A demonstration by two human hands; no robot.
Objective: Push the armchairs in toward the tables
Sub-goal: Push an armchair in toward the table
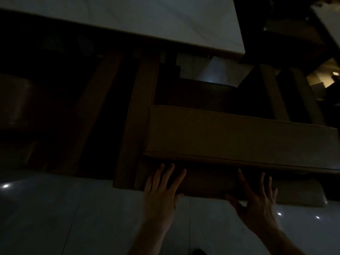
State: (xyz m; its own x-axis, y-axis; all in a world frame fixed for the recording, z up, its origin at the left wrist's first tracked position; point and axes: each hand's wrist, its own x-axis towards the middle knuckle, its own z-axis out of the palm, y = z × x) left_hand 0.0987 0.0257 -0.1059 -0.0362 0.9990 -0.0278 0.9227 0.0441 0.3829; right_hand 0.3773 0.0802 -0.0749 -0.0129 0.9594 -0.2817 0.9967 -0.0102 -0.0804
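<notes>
Wooden armchair (230,137) faces table (147,21).

The armchair (230,137) is set before the desk (147,21), its front tucked under the desk's near edge. A second armchair (16,102) is placed to its left. Both hands, left hand (161,192) and right hand (257,197), are laid side by side against the armchair's back, above the floor (55,214).

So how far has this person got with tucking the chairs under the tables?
Partly done, as far as the dim picture shows. The armchair in front already has its front under the edge of the table. In hand: the left hand and right hand lie flat against its back, fingers straight, pushing. Left: a second chair on the left looks dark; whether it is tucked in cannot be told.
</notes>
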